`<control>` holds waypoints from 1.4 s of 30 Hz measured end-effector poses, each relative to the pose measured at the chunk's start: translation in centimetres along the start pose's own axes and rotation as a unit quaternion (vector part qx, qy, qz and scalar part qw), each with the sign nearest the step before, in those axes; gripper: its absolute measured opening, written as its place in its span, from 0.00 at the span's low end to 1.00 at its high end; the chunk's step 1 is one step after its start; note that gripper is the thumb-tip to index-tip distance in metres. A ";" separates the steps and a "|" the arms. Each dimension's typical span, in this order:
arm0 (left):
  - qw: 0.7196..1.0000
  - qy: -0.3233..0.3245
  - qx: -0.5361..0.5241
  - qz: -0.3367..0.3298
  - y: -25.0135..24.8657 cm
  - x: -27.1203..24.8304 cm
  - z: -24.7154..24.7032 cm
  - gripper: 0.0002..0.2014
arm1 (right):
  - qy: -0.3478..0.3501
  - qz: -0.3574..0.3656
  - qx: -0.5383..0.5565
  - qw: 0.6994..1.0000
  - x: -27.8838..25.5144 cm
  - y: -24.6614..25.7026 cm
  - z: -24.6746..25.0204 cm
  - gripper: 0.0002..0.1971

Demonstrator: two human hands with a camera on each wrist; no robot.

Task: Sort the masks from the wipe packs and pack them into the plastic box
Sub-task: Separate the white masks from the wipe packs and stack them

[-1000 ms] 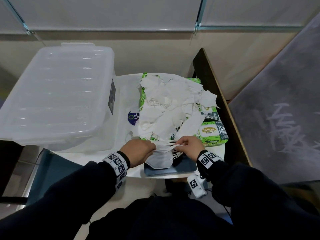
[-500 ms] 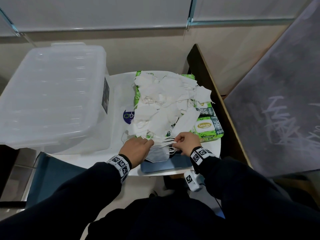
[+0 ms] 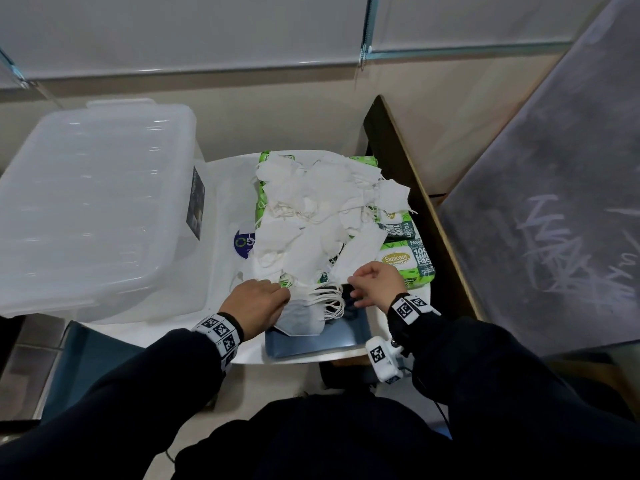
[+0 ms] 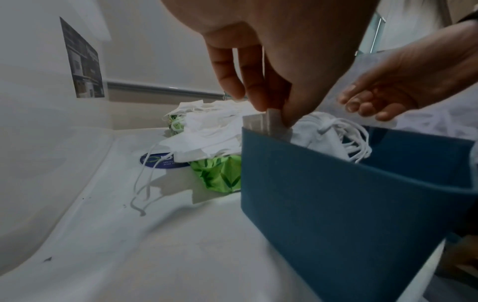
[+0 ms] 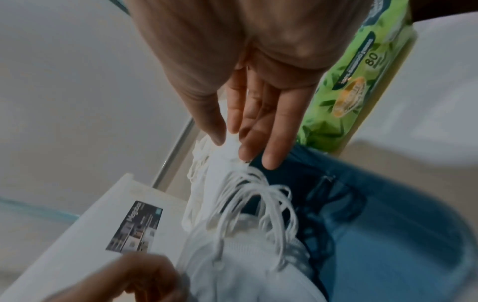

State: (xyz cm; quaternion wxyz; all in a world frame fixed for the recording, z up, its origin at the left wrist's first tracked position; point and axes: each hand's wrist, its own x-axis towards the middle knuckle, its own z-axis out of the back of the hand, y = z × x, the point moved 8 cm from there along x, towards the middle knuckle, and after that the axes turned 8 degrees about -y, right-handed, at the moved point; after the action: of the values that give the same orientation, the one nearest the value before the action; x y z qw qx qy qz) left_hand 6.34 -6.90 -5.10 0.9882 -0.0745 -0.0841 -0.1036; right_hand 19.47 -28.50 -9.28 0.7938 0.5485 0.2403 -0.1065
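Observation:
A stack of folded white masks (image 3: 304,317) lies on a flat blue box (image 3: 322,341) at the table's front edge, its ear loops (image 3: 329,296) fanned to the right. My left hand (image 3: 277,296) pinches the stack's left edge (image 4: 274,122). My right hand (image 3: 353,289) holds the stack's far end (image 5: 230,141) between thumb and forefinger, just above the loops (image 5: 258,194). Behind, a loose pile of white masks (image 3: 311,209) covers green wipe packs (image 3: 405,261). The clear plastic box (image 3: 86,209) stands at the left with its lid on.
A white sheet with a round blue logo (image 3: 244,242) covers the table (image 3: 228,202). A dark wooden board (image 3: 408,174) stands along the right side, next to a grey chalked panel (image 3: 554,202). The floor drops away in front of the table edge.
Both hands have shifted a little forward with the mask stack. The ear loops that were drawn together in my right fingers now fan out over the blue box.

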 end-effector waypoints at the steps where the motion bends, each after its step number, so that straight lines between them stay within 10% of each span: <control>1: 1.000 0.006 -0.002 -0.003 0.1 0.1 -0.2 0.09 | 0.001 -0.007 0.011 1.000 0.4 0.0 0.6 0.08; 8: 0.996 -0.004 -0.067 0.060 1.5 3.7 2.2 0.10 | -0.003 -0.042 0.083 0.996 4.5 0.7 5.3 0.04; 16: 0.986 -0.016 -0.123 0.116 0.4 19.2 2.2 0.14 | -0.037 -0.013 0.065 0.997 12.5 5.7 9.7 0.01; 28: 0.962 0.219 0.045 0.158 0.3 27.3 -8.7 0.48 | -0.061 0.060 -0.092 0.992 26.1 11.2 11.5 0.15; 38: 0.962 0.165 0.022 0.215 4.6 23.3 -5.4 0.15 | -0.049 0.051 -0.095 0.993 29.4 8.8 9.6 0.06; 42: 0.973 0.097 0.047 0.206 5.0 22.6 -2.8 0.19 | -0.026 0.034 -0.075 0.996 26.0 7.7 9.2 0.09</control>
State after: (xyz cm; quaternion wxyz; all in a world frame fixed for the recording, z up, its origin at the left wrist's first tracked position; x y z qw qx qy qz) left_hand 29.68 -6.85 -4.36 0.9942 -0.0331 0.0243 0.0998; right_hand 47.63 -31.58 -13.30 0.8417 0.4925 0.2079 -0.0759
